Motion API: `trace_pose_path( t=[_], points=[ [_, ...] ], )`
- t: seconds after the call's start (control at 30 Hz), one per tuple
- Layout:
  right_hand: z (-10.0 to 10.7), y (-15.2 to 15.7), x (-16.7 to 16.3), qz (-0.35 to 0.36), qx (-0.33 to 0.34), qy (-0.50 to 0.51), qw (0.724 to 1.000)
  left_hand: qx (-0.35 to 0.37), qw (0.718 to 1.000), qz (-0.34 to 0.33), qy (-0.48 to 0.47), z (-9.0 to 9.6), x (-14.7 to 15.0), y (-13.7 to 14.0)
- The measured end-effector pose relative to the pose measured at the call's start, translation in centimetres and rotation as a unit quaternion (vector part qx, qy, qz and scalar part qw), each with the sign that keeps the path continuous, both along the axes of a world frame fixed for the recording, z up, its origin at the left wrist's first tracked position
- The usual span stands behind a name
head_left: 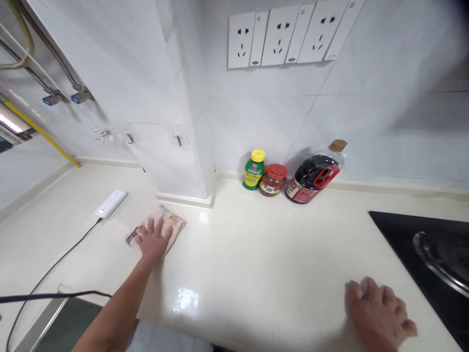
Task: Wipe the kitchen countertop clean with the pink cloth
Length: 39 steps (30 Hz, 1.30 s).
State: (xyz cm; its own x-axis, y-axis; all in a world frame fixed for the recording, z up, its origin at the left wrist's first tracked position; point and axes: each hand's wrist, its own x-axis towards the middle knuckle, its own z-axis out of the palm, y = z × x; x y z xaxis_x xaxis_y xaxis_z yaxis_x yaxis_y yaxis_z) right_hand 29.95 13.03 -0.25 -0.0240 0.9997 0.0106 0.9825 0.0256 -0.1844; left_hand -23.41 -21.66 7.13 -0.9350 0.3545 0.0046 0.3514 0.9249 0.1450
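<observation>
My left hand (154, 240) lies flat with spread fingers on a pale, brown-stained cloth (175, 224) that has a dark printed patch at its left edge. The cloth rests on the cream countertop (249, 264), close to the foot of the white wall column. On the right, my right hand (381, 313) is at the countertop near the stove, palm down, fingers apart and slightly bent, with nothing in it. Whether its palm touches the surface I cannot tell.
Along the back wall stand a green bottle (253, 171) with a yellow cap, a red-lidded jar (273, 181) and a large dark sauce bottle (311, 180). A black stove (410, 244) is at right. A white device (111, 204) with a black cable (66, 253) lies at left.
</observation>
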Motion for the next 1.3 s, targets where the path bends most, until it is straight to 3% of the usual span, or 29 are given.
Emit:
trace_pose_path(
  t=[0.1,0.2,0.37,0.47,0.6,0.8,0.93,1.07,1.2,1.3],
  points=[
    [-0.2,-0.1,0.0,-0.025,0.016,0.024,0.999,-0.005,0.998,0.070,-0.003,0.2,1.4,-3.5],
    [-0.2,-0.2,-0.2,-0.025,0.021,0.031,0.999,0.006,0.997,0.082,0.014,-0.8,5.7,-6.1],
    [0.6,-0.6,-1.0,-0.022,0.033,0.028,0.999,0.032,0.995,-0.063,0.066,-3.3,15.3,-6.8],
    [0.9,-0.7,-1.4,-0.027,0.033,0.019,0.999,0.045,0.984,-0.159,0.063,-4.0,19.2,-4.4],
    [0.8,-0.5,-1.5,-0.036,0.035,0.013,0.999,0.044,0.959,-0.279,0.031,-4.2,22.1,1.8],
    [1.1,-0.3,-1.6,-0.027,0.027,0.022,0.999,0.066,0.888,-0.454,-0.037,-4.7,27.4,13.7],
    [1.2,-0.4,-1.7,-0.029,0.022,0.044,0.998,0.068,0.833,-0.541,-0.095,-4.5,31.6,19.4],
    [0.9,-0.3,-1.1,-0.012,0.020,0.072,0.997,0.057,0.768,-0.627,-0.114,-4.0,34.1,21.2],
    [0.5,0.5,0.6,0.026,0.013,0.109,0.994,0.042,0.721,-0.686,-0.084,-3.8,34.3,19.7],
    [0.9,-0.4,1.7,0.082,0.011,0.144,0.986,0.048,0.705,-0.706,-0.050,-3.6,33.9,17.8]
  ],
)
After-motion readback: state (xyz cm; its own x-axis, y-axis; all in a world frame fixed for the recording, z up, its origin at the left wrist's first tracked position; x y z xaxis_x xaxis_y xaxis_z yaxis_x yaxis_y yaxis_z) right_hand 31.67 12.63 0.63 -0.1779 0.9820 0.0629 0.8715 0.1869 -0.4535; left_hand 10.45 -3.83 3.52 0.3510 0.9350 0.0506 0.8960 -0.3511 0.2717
